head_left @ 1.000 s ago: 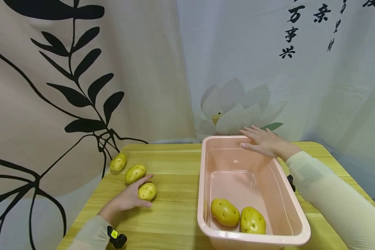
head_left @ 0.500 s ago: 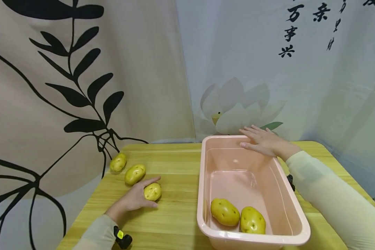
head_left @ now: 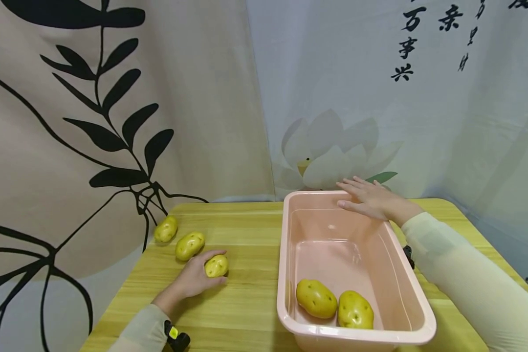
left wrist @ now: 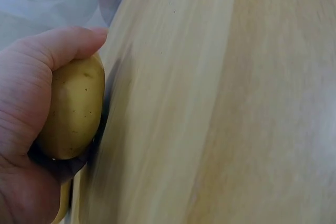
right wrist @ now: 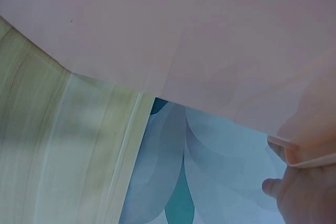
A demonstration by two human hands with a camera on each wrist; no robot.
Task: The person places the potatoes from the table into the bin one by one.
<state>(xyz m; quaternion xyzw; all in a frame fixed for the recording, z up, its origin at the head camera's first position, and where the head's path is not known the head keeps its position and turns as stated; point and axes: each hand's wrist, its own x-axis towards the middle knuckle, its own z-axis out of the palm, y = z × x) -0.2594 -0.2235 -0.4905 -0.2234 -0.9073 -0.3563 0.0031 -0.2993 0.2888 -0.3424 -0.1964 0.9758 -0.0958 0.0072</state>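
With the left hand (head_left: 192,278) I'm gripping a yellow oval potato (head_left: 217,265), fingers curled round it; the right hand (head_left: 374,199), fingers straight, is resting on a rectangular pink plastic tub (head_left: 356,335).

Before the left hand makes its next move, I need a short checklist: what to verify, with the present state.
1. Grip: left hand holds a potato between thumb and fingers: ok.
2. Potato fully lifted off the wood-grain table: cannot tell.
3. Potato above the pink plastic tub: not ok; it is to the tub's left.
4. Tub attended: right hand rests on its far rim: ok.
5. Space inside: two potatoes lie at the near end, floor beyond is bare: ok.
6. Left hand clear of the nearest loose potato: cannot tell; very close.
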